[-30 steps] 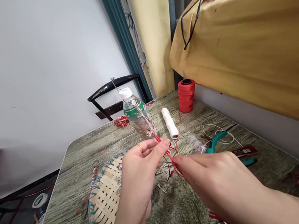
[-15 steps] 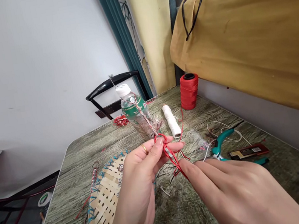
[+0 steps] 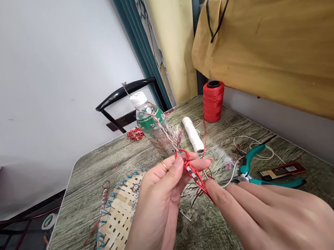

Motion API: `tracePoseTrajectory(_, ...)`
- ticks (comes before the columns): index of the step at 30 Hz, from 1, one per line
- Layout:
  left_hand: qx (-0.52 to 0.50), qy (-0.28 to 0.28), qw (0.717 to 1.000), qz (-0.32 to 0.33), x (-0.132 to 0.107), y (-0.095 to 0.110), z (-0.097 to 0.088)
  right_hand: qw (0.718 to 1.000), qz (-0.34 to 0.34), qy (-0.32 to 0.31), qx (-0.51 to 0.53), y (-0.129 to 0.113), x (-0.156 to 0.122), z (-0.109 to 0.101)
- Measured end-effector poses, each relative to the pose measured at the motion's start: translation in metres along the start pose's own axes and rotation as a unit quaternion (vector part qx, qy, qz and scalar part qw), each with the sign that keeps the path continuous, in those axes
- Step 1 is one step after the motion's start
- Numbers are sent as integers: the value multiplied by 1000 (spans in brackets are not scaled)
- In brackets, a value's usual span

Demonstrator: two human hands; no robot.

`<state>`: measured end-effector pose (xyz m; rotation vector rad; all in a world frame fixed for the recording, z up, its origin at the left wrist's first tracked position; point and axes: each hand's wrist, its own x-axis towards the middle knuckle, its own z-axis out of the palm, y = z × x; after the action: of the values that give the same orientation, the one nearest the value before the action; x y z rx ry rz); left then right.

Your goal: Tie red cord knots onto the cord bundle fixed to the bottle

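Note:
A knotted red cord stretches between my hands, with small silvery and dark pieces along its middle. My left hand, wearing a ring, pinches the looped upper end between thumb and fingers. My right hand is closed at the lower end of the cord, its index finger against the strands; its thumb is hidden. Just behind the loop stands a plastic bottle with a white cap and green label. A red and white braided cord hangs from its neck down toward the loop.
A flat woven bamboo tray holding small metal pieces lies left. Behind my hands are a white thread roll and a red thread spool. Teal-handled pliers and a small dark box lie right. A black chair stands beyond the table.
Both hands and the cord have shifted slightly right in view, and the right hand sits a little lower. More of the pliers shows beside it. The left pinch on the loop stays.

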<state>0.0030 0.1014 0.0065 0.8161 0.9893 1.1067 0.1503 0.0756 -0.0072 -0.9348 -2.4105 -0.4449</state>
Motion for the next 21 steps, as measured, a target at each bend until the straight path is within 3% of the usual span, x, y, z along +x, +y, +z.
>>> tracePoseTrajectory(9,14,-14,1000,-7,-1,-1,-2,999,4,28,-23,-1,-2,2)
tracePoseTrajectory(21,44,1,999,0,-1,0,-3,1000,-3,-5,-6,2,-1,-2)
